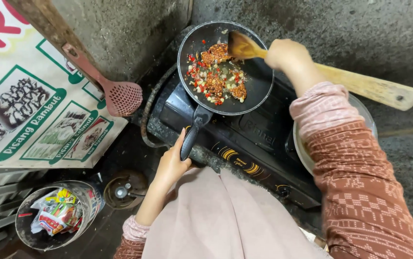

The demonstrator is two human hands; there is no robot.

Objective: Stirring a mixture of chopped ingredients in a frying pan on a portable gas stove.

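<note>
Stirring chopped red and white bits in a round black pan point(259, 86) on a dark stove point(244, 139).

Left hand point(172, 165) curled round the smooth black pan handle; right hand point(283, 53) fisted on the wooden spatula point(243, 47), blade in the food.

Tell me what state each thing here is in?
Frying pan: on the stove, holding chopped food.
Wooden spatula: tip in the pan, held by right hand.
Pan handle: gripped by left hand.
Stove: flame not visible.
Pink slotted spatula: unused, leaning by the wall.
Bucket: open, holding wrappers.
</note>
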